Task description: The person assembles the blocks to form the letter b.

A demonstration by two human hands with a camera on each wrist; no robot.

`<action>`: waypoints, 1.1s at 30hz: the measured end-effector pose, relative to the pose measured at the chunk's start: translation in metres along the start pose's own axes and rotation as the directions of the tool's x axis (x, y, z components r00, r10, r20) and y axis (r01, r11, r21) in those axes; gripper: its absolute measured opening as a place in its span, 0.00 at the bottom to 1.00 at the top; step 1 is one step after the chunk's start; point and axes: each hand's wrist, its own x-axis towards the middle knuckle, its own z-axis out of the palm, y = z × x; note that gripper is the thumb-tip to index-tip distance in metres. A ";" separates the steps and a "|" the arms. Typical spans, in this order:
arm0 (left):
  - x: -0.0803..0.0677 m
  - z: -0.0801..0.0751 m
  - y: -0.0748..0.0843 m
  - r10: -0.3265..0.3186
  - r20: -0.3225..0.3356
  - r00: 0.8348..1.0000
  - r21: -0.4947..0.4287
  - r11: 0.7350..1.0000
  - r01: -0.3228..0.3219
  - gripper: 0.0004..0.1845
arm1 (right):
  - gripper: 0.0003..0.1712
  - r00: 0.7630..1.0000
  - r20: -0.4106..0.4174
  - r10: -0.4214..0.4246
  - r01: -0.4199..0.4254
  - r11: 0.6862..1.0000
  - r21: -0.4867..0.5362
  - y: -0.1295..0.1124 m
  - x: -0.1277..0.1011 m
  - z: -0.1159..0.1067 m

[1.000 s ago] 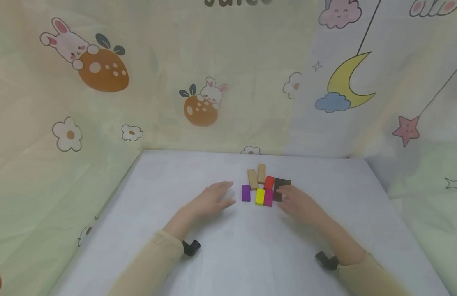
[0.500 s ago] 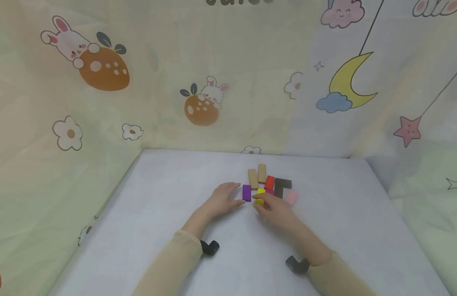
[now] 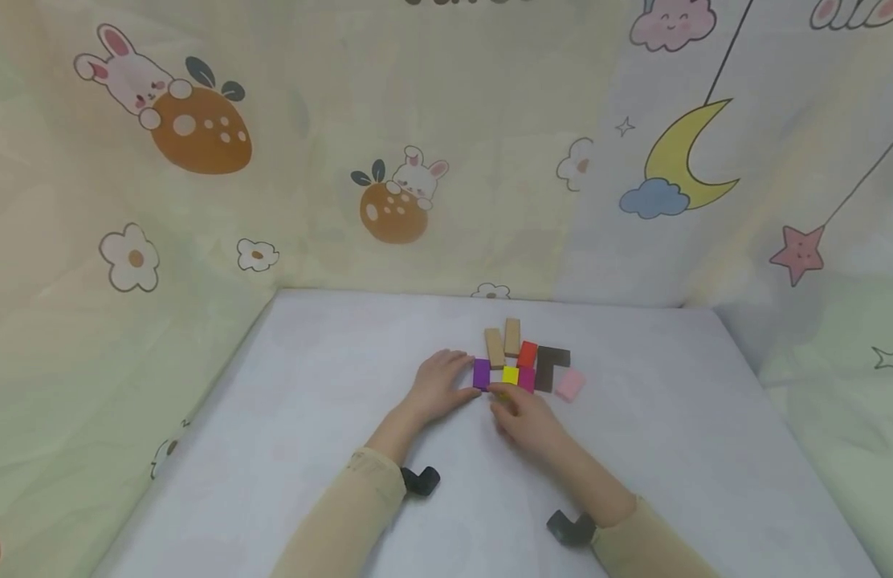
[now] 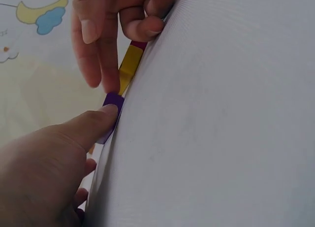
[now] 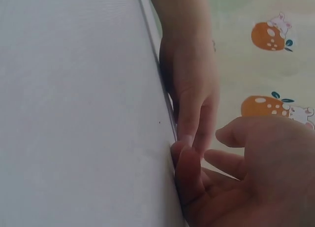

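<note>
In the head view a purple block point(image 3: 482, 375) lies at the left end of a small group of blocks. My left hand point(image 3: 439, 387) pinches it, the thumb on its near end and the fingers by its far left side. My right hand point(image 3: 531, 417) is just right of it, with a fingertip at or touching its near right corner and nothing visible in its grasp. The right fingers partly cover the yellow block point(image 3: 510, 375), which lies against a magenta block point(image 3: 527, 379). In the left wrist view the left thumb rests on the purple block point(image 4: 114, 103).
Behind lie two plain wooden blocks point(image 3: 495, 348) and a red block point(image 3: 528, 354). Dark blocks point(image 3: 544, 377) form an angle to the right, beside a pink block point(image 3: 570, 384). Patterned cloth point(image 3: 490, 225) rises behind the white table point(image 3: 345, 345).
My right hand has moved left from the dark blocks, uncovering the pink block, to beside the purple one. My left hand has moved right and taken hold of the purple block.
</note>
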 end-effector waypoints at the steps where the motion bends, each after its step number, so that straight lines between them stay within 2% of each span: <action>1: 0.001 0.000 0.000 0.001 -0.002 1.000 0.001 1.000 -0.001 0.39 | 0.25 1.000 -0.002 -0.002 0.002 1.000 -0.003 0.000 0.000 0.000; 10: 0.002 -0.005 0.002 0.003 -0.003 1.000 0.015 1.000 -0.003 0.38 | 0.26 1.000 -0.011 -0.018 0.017 1.000 -0.024 0.002 0.002 0.003; 16: 0.002 -0.006 0.001 0.004 -0.006 1.000 -0.025 1.000 -0.004 0.37 | 0.25 0.999 -0.025 -0.045 0.044 0.998 -0.054 0.002 0.002 0.003; 21: -0.003 -0.009 0.000 0.011 0.016 1.000 -0.102 0.995 -0.009 0.36 | 0.24 0.999 -0.006 -0.053 0.053 0.996 -0.066 0.002 -0.002 0.001; 26: -0.014 -0.013 -0.004 0.033 0.047 0.998 -0.183 0.983 -0.024 0.37 | 0.25 0.998 0.052 -0.045 0.047 0.998 -0.051 0.002 -0.007 -0.002; 33: -0.034 -0.019 -0.006 0.053 0.111 0.992 -0.315 0.949 -0.015 0.38 | 0.30 0.993 0.119 -0.024 0.030 0.999 -0.045 0.001 -0.010 -0.007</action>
